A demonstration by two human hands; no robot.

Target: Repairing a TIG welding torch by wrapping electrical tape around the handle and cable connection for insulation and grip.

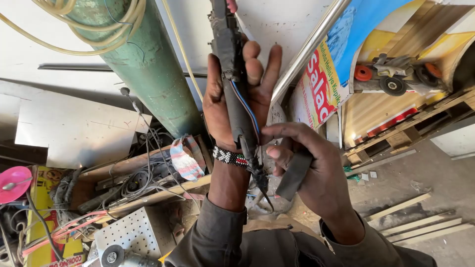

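My left hand (236, 94) is raised palm-up, with a thick black cable bundle (236, 106) lying along its palm. Blue and brown wires show through the bundle's wrapping, and frayed ends hang below my beaded wristband (230, 157). My right hand (310, 165) pinches the lower end of the bundle with thumb and forefinger. Its other fingers hold a dark roll of tape (294, 174). The top of the cable runs out of view.
A green gas cylinder (148, 69) with coiled yellow hose stands behind. To the left lie tangled wires, a perforated metal sheet (129, 232) and a pink disc (14, 183). A metal pipe (307, 49), a printed banner, a wooden pallet and wood strips (420, 225) are on the right.
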